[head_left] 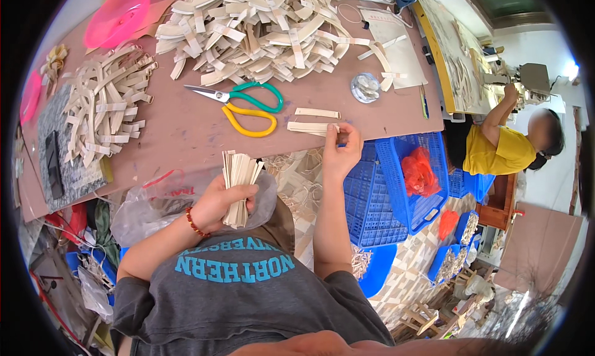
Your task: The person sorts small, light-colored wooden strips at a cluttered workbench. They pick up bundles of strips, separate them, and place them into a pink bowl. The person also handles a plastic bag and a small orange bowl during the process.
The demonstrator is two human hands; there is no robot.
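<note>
The left hand's (217, 202) grip is wrapped around a bundle of cream fabric strips (239, 173), beside the worktop's (180, 130) near edge. The right hand's (344, 150) narrow grip meets loose strips (306, 127) on it; whether it pinches them, I cannot tell. Scissors (222, 96) lie left of those.

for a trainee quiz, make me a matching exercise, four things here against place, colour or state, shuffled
1. left hand
2. right hand
3. scissors
4. large pink basin

A. part green, part yellow
B. far side of the table, toward the left
C. gripping a bundle of pale strips
D. at the end of strips lying flat

Pairs: 1-C, 2-D, 3-A, 4-B
</note>
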